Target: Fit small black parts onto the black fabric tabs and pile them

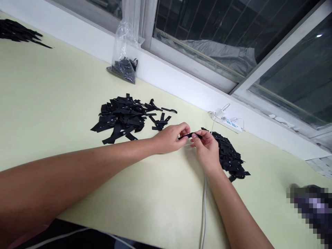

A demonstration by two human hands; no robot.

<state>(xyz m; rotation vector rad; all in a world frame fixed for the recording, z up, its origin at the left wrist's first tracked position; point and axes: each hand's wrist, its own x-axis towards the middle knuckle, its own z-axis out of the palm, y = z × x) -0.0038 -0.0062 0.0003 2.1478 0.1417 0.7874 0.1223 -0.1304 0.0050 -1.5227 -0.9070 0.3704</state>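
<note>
The fingers (184,127) of the left hand (169,139) and right hand (209,152) pinch one black strip (188,135). A left pile (120,116) and right pile (230,155) lie toward the desk's (124,193) far edge (which is done, I cannot tell).

The pale yellow-green tabletop (142,193) carries a middle pile of black strips (121,116), loose strips (162,121) just right of it, a right-hand pile (229,155) and a far-left heap (18,31). Along the far side sit a clear bag (123,70) and a white power strip (228,123); a pale cable (204,207) runs over its near part.
</note>
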